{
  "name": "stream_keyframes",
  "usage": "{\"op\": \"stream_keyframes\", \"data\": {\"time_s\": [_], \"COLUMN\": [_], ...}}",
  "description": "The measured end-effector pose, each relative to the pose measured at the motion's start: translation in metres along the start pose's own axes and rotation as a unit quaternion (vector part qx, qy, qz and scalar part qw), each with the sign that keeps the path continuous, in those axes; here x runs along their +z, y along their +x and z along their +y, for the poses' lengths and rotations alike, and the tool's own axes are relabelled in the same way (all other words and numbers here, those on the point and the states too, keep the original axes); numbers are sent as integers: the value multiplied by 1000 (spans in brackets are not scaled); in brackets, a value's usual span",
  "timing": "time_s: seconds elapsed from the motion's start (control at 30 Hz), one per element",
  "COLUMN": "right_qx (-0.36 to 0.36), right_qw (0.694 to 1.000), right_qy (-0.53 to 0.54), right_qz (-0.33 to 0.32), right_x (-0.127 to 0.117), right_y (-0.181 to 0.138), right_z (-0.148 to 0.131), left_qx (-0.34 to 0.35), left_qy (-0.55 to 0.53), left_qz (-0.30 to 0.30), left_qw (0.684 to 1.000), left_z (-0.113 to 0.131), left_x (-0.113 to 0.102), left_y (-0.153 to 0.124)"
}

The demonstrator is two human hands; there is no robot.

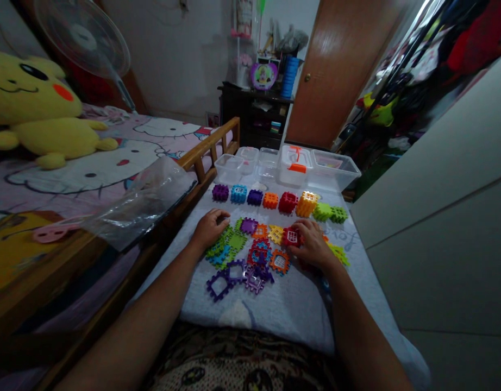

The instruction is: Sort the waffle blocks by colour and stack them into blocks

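Note:
My right hand point(312, 241) has its thumb and fingers around a red plastic interlocking tile point(292, 237) with a window-like grid. My left hand point(210, 228) rests with fingers loosely curved and apart, beside green interlocking tiles point(235, 241); nothing shows in it. A blue tile point(221, 255) lies over the green ones. Between the hands are a purple tile point(249, 226), an orange tile point(260, 232) and a yellow tile point(275, 234). Nearer me lie an orange frame tile point(280, 262) and purple frame tiles point(219, 286). My right hand partly hides other pieces.
Stacks sorted by colour stand in a row behind, among them a red stack point(288, 202) and a yellow stack point(307, 204). Clear plastic bins point(334, 168) and a lidded box point(294, 163) line the far edge. A wooden bed rail point(210, 149) borders the left, a white panel point(442, 217) the right.

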State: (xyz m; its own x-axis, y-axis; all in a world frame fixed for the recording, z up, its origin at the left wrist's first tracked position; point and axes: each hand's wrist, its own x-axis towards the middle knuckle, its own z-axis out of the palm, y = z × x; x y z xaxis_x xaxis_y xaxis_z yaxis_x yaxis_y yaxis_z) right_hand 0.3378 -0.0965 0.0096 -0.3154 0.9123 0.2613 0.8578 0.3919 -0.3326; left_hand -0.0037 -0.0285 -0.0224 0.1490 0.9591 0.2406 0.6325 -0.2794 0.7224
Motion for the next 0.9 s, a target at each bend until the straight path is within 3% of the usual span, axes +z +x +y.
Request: {"op": "stream_keyframes", "data": {"time_s": [0.13, 0.3, 0.53, 0.73, 0.9], "right_qx": [5, 24, 61, 73, 79], "right_qw": [998, 993, 992, 986, 984], "right_qy": [-18, -63, -114, -139, -144], "right_qz": [57, 92, 7, -61, -65], "right_x": [-21, -44, -40, -35, -34], "right_y": [17, 67, 122, 133, 135], "right_z": [4, 18, 37, 38, 37], "left_qx": [-1, 0, -5, -8, -5], "left_qy": [0, -3, -8, -12, -8], "left_qz": [-4, 1, -2, 2, 3], "left_qw": [1000, 1000, 1000, 1000, 1000], "left_z": [0, 1, 1, -2, -4], "left_x": [0, 0, 0, 2, 2], "left_y": [0, 1, 0, 1, 1]}}
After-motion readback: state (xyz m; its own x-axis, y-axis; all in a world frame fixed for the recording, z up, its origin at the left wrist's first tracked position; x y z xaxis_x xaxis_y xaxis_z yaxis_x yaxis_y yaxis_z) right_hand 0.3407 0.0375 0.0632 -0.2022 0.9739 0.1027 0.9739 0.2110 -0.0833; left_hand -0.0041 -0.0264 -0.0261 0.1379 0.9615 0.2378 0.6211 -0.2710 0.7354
